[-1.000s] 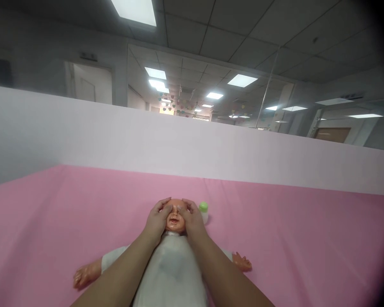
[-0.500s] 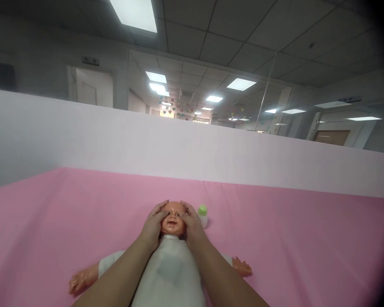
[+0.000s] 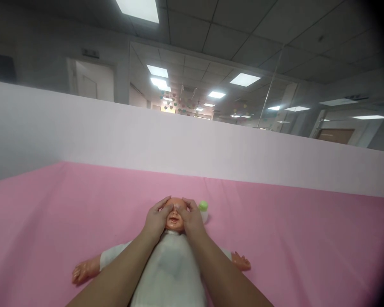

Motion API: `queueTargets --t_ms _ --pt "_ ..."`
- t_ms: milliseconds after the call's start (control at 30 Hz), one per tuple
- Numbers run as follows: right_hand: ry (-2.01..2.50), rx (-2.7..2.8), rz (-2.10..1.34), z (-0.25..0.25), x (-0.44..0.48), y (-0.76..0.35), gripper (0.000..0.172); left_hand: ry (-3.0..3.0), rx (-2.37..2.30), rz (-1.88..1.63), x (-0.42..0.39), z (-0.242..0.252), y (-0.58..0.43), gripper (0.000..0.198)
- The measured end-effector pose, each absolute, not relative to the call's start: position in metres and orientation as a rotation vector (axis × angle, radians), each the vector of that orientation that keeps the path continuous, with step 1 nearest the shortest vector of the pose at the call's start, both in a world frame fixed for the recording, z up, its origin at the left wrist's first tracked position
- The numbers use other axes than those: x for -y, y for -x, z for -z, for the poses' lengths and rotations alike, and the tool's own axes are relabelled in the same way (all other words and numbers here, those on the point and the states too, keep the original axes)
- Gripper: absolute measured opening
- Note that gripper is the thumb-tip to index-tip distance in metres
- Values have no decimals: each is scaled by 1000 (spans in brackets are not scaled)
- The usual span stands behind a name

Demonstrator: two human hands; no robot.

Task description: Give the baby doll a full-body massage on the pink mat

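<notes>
Pink sheet (image 3: 291, 238): ran out of frame. Doll (image 3: 171, 273): lay on it, lower end cut off. Left hand (image 3: 156, 218), right hand (image 3: 193, 218): grip half-curled, clasped its head (image 3: 176, 201), eyes covered. Green-capped bottle (image 3: 203, 207): partly hidden behind right hand.

Is a baby doll (image 3: 170, 266), with glossy plastic head and hands and a white garment. Lies face up on pink cloth (image 3: 291, 226), with arms spread wide and eyes hidden.
</notes>
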State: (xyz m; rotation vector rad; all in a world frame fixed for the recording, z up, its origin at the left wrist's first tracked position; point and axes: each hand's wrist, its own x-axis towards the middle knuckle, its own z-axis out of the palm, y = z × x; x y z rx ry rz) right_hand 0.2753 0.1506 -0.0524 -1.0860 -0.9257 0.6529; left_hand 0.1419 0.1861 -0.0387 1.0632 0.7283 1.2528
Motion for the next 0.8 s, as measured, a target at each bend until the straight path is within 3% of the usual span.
queueTargets --t_ms 333,567,800 --pt "819 790 -912 61 -153 -278 52 -854 -621 -1221 -193 46 -141 50" --pt "729 751 -1037 59 -150 -278 59 -817 -587 -1187 -185 40 -137 53" --pt "927 892 -859 51 -140 -273 66 -977 -589 -1138 -178 34 -140 69"
